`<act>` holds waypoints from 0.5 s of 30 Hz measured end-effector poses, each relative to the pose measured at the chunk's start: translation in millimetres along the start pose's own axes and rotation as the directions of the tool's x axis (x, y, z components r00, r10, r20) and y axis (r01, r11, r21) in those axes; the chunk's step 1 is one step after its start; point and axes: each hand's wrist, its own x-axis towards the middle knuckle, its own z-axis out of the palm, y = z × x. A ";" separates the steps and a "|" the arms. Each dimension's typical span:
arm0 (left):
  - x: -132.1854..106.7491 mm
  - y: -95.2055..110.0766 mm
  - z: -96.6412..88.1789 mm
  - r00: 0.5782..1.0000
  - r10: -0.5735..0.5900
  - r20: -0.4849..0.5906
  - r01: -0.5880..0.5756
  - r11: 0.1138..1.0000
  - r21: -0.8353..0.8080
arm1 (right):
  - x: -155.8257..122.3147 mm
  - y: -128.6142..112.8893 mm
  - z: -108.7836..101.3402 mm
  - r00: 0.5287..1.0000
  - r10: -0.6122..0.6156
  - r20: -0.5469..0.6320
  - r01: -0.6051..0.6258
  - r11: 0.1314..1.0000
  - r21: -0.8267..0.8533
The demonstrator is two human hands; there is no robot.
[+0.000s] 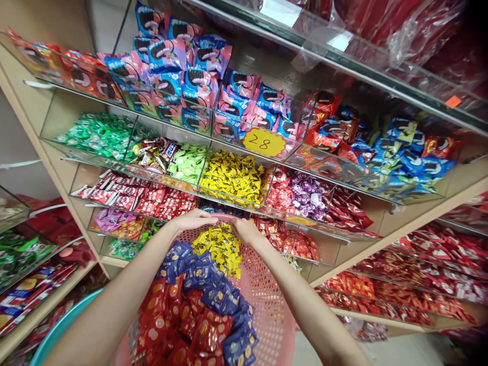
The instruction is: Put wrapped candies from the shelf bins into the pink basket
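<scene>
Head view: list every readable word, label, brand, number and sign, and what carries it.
"28": on the yellow tag in front of the blue-and-pink packets.
Printing on those packets and the wrappers in the pink basket: too small or blurred to read.
Other printing: likewise.

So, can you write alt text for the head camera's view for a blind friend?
A person's left hand and right hand rest on the far rim of a pink basket holding yellow packets, blue packets and red packets, before shelves of wrapped sweets and a yellow sign reading 28.
</scene>
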 end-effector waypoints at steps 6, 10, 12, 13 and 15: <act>0.8 0.0 0.6 1.000 0.008 -0.025 -0.008 1.000 0.002 | -3.5 -15.7 -4.1 0.993 0.070 -0.094 -0.075 0.996 -0.049; 0.3 0.0 0.8 0.999 -0.003 -0.032 0.003 1.000 0.008 | -14.0 -1.7 -49.2 0.977 -0.094 -0.193 0.104 0.994 0.042; -0.5 0.0 0.8 1.000 0.001 -0.020 -0.002 1.000 -0.002 | -12.8 9.2 -80.1 0.951 -0.177 -0.253 0.201 0.977 0.071; -1.0 0.0 0.9 1.000 0.005 -0.016 -0.005 1.000 -0.003 | -9.5 14.2 -94.3 0.941 -0.170 -0.293 0.195 0.979 0.058; -1.8 0.1 1.3 1.000 0.010 -0.019 -0.010 1.000 0.002 | 1.5 21.9 -115.2 0.923 -0.164 -0.347 0.170 0.985 -0.013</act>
